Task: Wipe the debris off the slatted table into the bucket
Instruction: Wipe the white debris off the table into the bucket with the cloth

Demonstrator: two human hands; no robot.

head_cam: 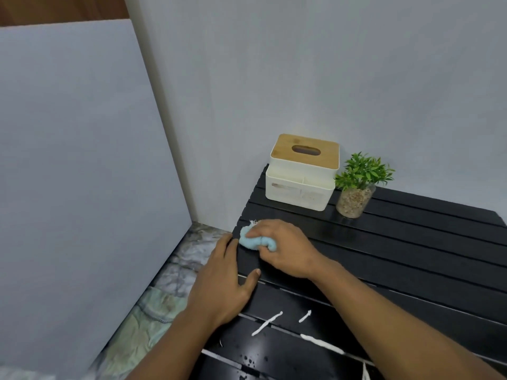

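My right hand (282, 248) presses a crumpled light-blue cloth (251, 239) onto the black slatted table (411, 242) near its left edge. A small white scrap (253, 222) sits at the cloth's far tip. My left hand (223, 281) lies flat over the table's left edge, fingers together, thumb spread on the slats, holding nothing. Thin white strips of debris (267, 323) (321, 344) lie on the near slats, with water drops (248, 362) beside them. No bucket is in view.
A white tissue box with a wooden lid (301, 171) and a small green plant in a glass pot (356, 185) stand at the table's far left corner against the wall. A grey board (76, 160) leans at the left over marbled floor (186, 259).
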